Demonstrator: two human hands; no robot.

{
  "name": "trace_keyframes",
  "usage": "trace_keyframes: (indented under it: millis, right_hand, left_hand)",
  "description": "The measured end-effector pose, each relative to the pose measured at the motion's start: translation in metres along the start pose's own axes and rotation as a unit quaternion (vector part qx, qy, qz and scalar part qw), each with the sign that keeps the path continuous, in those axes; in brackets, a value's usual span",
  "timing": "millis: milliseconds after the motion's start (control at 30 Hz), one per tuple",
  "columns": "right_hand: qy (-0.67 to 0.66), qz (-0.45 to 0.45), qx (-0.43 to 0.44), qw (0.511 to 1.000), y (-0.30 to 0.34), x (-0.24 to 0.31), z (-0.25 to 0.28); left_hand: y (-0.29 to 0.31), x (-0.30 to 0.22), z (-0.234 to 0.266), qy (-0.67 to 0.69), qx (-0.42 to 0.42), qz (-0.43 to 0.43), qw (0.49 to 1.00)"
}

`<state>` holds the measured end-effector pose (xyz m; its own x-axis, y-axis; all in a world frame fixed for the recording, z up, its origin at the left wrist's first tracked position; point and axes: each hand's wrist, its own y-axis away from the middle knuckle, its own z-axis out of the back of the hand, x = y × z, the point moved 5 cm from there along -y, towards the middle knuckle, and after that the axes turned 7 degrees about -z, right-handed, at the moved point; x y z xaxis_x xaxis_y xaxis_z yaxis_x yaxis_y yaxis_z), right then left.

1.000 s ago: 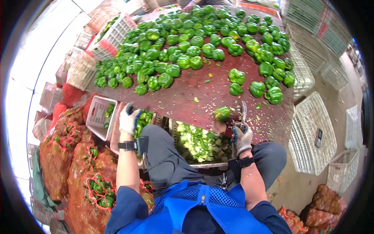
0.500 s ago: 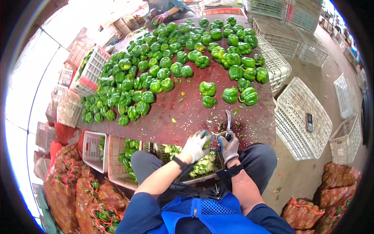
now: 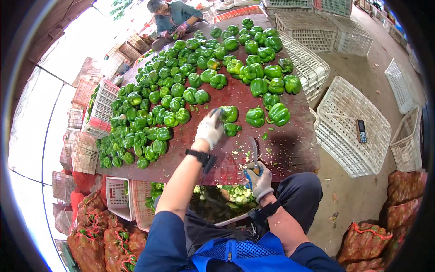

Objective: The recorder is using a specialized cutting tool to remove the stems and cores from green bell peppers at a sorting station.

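My left hand [image 3: 211, 128], in a white glove with darker fingertips, is stretched out over the table. Its fingers are apart at the left side of a green bell pepper [image 3: 230, 114], and whether they touch it is hard to see. A smaller green pepper [image 3: 232, 129] sits just in front of that one. Near the table's front edge, my gloved right hand [image 3: 259, 179] is closed round the handle of a curved knife [image 3: 254, 149], its blade pointing away from me. Two more peppers, one of them here [image 3: 278, 114], stand to the right.
Many green peppers [image 3: 172, 93] cover the far and left parts of the red table [image 3: 204, 156]. Pale trimmings lie in a container [image 3: 240, 195] below its front edge. A phone [image 3: 361, 131] rests on upturned crates [image 3: 349, 113]. A co-worker [image 3: 174, 20] sits at the far end.
My left hand has moved from beside the knife out to the peppers, and the small green piece in it is gone. My right hand still holds the knife. The view has shifted.
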<state>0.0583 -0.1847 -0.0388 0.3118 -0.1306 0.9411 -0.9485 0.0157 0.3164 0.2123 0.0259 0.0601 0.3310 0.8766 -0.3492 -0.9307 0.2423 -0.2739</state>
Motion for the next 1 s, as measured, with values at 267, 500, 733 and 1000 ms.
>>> trace_keyframes:
  millis: [267, 500, 733, 1000]
  right_hand:
    - [-0.026, 0.008, 0.014, 1.000, -0.001, -0.003, 0.001]
    - [0.062, 0.021, 0.031, 0.997, 0.001, 0.014, -0.001]
    - [0.122, 0.113, 0.088, 0.982, 0.011, 0.032, -0.013]
    - [0.246, 0.055, 0.179, 0.951, 0.013, 0.003, -0.035]
  left_hand:
    - [-0.064, 0.053, -0.048, -0.016, 0.143, 0.071, 0.987]
    - [-0.016, 0.083, -0.021, 0.277, -0.083, 0.176, 0.941]
    - [0.097, 0.014, 0.004, 0.466, 0.034, 0.322, 0.823]
    - [0.175, 0.007, -0.030, 0.472, -0.016, 0.378, 0.796]
